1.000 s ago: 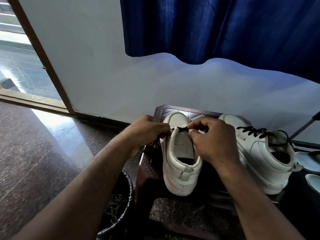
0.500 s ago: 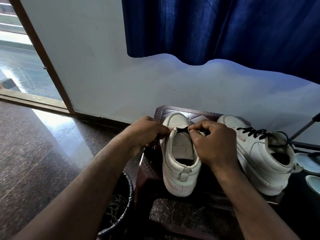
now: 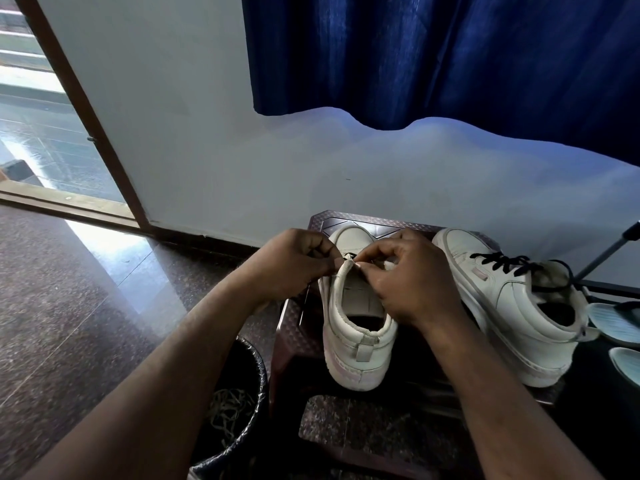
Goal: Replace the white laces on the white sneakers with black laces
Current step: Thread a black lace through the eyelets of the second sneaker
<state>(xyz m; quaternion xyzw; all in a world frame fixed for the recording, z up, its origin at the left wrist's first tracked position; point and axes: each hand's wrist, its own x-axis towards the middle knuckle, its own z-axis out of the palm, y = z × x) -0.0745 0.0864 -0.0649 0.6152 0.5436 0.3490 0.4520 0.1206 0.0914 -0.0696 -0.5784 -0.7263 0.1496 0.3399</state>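
Note:
Two white sneakers stand on a dark brown plastic stool [image 3: 294, 327]. The left sneaker [image 3: 356, 341] points its heel toward me, and a short bit of black lace [image 3: 350, 255] shows across its front eyelets. My left hand [image 3: 294, 261] pinches the sneaker's left eyelet flap by that lace. My right hand [image 3: 408, 278] pinches at the flap's top edge from the right and covers the sneaker's right side. The right sneaker [image 3: 512, 306] carries a black lace [image 3: 505, 265] threaded through its eyelets, with loose ends hanging over its collar.
A black bin [image 3: 242, 403] with pale tangled laces inside stands at the stool's left, under my left forearm. A white wall and a blue curtain [image 3: 450, 57] lie behind. A doorway [image 3: 41, 126] opens at the left. Pale sandals [image 3: 620, 320] and a metal rod [image 3: 609, 251] sit at the right.
Both hands have stayed at the left sneaker's front eyelets. The right fingertips have shifted left onto the top of the eyelet flap, and less of the black lace shows.

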